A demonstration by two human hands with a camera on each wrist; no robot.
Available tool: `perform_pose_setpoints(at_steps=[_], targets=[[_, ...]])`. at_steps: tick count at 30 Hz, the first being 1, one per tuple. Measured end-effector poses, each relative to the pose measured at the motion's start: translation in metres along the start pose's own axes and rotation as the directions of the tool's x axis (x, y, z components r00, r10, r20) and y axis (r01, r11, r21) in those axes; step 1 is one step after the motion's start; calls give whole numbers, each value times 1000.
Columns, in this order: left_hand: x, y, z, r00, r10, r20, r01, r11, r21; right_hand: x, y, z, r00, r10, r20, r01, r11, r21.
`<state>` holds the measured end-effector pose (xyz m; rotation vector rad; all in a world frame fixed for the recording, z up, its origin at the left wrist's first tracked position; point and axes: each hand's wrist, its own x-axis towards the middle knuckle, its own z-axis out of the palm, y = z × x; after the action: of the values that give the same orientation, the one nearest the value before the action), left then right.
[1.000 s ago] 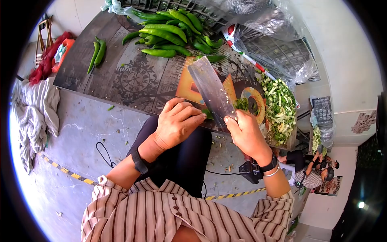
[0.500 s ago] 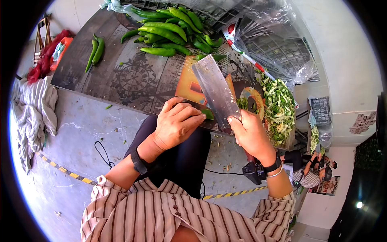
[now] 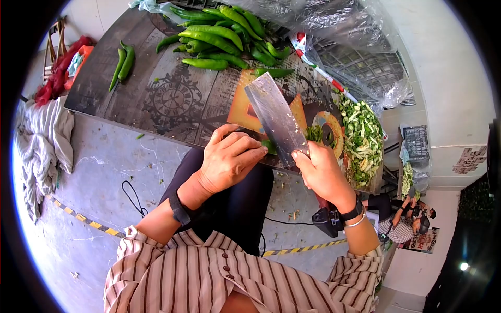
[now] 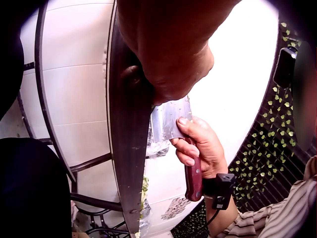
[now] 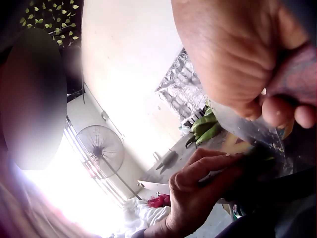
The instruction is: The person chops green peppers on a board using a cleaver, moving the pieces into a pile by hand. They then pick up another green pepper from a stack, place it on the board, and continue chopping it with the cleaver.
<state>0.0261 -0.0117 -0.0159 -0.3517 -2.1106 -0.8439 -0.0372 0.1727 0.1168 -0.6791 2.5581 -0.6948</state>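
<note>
My right hand (image 3: 326,176) grips a cleaver (image 3: 276,117); its dark red handle (image 4: 193,178) shows in the left wrist view. Small pale bits stick to the broad blade, which slants across the table's near edge. Curled fingers of my left hand (image 3: 230,159) hold a green chili pepper (image 3: 270,146) close beside the blade, and most of the pepper is hidden by that hand. Chopped green pepper (image 3: 315,134) lies just right of the blade. In the right wrist view, the left hand (image 5: 198,186) is next to the blade (image 5: 247,129).
Whole green peppers (image 3: 214,39) are piled at the back of the table (image 3: 120,101), with two peppers (image 3: 125,63) apart at left. A heap of chopped pepper (image 3: 361,143) covers the right end. Behind stands a plastic-covered crate (image 3: 360,62). Another person (image 3: 404,227) is at far right.
The blade and right hand shifted slightly right, uncovering more of the held pepper, then came back left against it. My left hand has stayed nearly still.
</note>
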Motion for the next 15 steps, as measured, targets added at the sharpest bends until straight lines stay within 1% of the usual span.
perform_pose_setpoints(at_steps=[4,8,10,11,13,15], targets=[[0,0,0,1000,-1,5,1,1000,-4,4,-3,-3,997,56,51,-56,998,-7],[0,0,0,1000,-6,4,6,1000,-8,11,-3,-9,993,72,91,-71,997,-9],[0,0,0,1000,-9,2,9,1000,-13,14,-2,-11,981,136,141,-131,990,-46],[0,0,0,1000,-12,1,12,1000,-14,15,-2,-11,980,139,142,-133,990,-47],[0,0,1,1000,-17,2,17,1000,-15,16,-4,-12,986,97,138,-91,995,-45],[0,0,1,1000,-20,4,20,1000,-18,17,-7,-13,984,105,146,-97,993,-64]])
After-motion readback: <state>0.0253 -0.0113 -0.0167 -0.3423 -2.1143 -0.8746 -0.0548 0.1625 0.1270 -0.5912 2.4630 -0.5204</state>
